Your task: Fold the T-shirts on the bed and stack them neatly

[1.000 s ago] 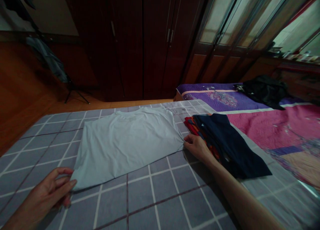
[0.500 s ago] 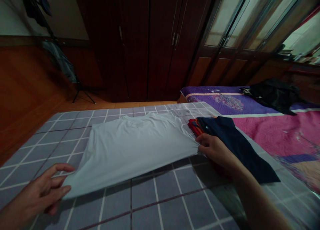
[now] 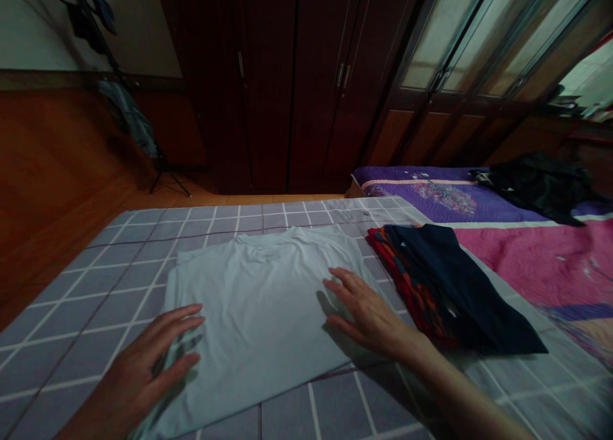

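Note:
A white shirt (image 3: pixel 268 312) lies spread on the grey checked bed sheet (image 3: pixel 115 261), its neckline toward the far side. My left hand (image 3: pixel 148 357) is at the shirt's left part, fingers apart, holding nothing. Over the right part of the shirt is my right hand (image 3: pixel 364 309), fingers spread, with a shadow beneath it; whether it touches the cloth is unclear. To the right of the shirt lies a stack of folded clothes, with a dark blue garment (image 3: pixel 460 280) on top and a red and orange patterned one (image 3: pixel 407 287) showing along its left edge.
Beyond the bed stands a dark wooden wardrobe (image 3: pixel 268 108). At the right is a purple and pink bedspread (image 3: pixel 512 248) with a black cloth item (image 3: pixel 541 184) on it. A stand with hanging clothes (image 3: pixel 129 117) is at the back left.
Both hands have let go of the shirt's near corners and moved inward over it, fingers now open. The shirt's near edge now lies closer to me. The view has shifted slightly.

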`<action>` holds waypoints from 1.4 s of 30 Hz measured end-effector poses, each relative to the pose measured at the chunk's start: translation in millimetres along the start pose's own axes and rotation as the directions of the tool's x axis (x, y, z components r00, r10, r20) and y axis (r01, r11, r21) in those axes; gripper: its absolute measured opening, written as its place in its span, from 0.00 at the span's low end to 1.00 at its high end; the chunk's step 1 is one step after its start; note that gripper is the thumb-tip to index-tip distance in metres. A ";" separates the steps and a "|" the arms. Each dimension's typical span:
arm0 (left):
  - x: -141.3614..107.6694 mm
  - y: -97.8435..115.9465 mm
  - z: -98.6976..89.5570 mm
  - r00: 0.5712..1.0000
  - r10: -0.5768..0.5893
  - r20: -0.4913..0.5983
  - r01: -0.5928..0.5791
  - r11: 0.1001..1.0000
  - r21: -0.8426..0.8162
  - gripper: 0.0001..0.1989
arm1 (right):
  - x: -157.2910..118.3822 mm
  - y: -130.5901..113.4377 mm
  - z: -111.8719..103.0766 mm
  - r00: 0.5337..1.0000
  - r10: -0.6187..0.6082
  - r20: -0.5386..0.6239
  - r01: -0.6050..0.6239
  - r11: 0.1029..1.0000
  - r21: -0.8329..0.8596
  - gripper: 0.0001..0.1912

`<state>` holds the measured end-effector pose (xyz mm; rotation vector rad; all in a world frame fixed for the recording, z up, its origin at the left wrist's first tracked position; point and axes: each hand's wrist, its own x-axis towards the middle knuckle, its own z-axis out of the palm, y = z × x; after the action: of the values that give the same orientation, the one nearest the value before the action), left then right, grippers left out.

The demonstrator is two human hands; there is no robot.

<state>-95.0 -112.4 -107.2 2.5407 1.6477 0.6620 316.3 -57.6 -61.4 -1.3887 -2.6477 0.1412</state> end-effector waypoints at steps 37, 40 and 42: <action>104.8 132.2 82.0 0.938 0.129 0.323 -0.154 0.987 0.053 0.35 | 17.7 0.0 19.3 0.998 -0.005 0.065 -0.006 0.985 0.171 0.32; 104.3 132.2 80.2 0.937 0.134 0.323 -0.158 0.986 0.048 0.32 | 40.4 0.2 22.9 0.993 -0.116 0.001 0.114 0.980 0.162 0.29; 105.4 132.6 78.4 0.932 0.120 0.341 -0.142 0.989 0.040 0.32 | 56.8 12.7 27.1 0.993 -0.116 0.012 0.114 0.987 0.110 0.31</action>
<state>84.8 -62.2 -109.2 2.6388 1.4157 0.1609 290.0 -4.1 -85.1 -1.2034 -2.6824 0.2820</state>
